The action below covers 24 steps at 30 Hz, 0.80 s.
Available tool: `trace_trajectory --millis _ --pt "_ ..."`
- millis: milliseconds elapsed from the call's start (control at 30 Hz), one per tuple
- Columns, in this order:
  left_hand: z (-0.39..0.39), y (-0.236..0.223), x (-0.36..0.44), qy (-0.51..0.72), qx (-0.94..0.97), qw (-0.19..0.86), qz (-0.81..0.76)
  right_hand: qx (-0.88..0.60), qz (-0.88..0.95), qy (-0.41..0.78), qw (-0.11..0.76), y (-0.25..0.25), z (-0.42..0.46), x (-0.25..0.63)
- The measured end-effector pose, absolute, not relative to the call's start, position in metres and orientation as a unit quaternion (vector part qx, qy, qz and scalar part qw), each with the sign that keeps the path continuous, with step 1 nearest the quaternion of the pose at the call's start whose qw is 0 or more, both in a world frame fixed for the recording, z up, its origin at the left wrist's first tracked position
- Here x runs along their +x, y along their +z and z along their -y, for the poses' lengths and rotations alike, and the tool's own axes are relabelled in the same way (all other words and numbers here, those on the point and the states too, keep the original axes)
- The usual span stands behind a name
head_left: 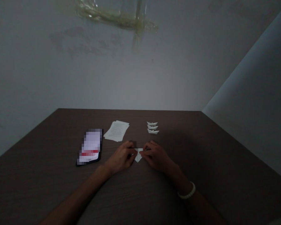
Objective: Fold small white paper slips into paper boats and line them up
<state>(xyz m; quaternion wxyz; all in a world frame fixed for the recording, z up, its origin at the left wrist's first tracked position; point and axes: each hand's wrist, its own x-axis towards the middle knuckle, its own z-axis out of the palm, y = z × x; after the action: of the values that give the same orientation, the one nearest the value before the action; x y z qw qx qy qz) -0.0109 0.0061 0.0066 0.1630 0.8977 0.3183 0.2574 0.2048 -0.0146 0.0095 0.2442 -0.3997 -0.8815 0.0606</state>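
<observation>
Dim indoor room, low light overall. Pale gray wall (140, 75) straight ahead, right behind the far edge of a table. Brightest part is low in the middle, just above the table; corners go dark. Yellowish-brown strips, partly glossy, in an L- or cross-like layout (121, 22) at the top; exact material unclear. Faint stains and smudges (77, 39) below them, small dark spot (152, 59) to the right. Second surface (255, 87) at right, slanting up from near the far right table corner, darker lower down. Table (61, 193): dark brown, wood-like grain, straight far edge, sides spreading toward the camera, soft shadow on the right half.
</observation>
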Motion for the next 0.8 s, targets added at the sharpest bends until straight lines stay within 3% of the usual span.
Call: trace_trajectory --millis 800 --pt "0.009 0.013 -0.002 0.198 0.918 0.152 -0.307 -0.508 0.794 0.083 0.325 -0.004 0.009 0.202"
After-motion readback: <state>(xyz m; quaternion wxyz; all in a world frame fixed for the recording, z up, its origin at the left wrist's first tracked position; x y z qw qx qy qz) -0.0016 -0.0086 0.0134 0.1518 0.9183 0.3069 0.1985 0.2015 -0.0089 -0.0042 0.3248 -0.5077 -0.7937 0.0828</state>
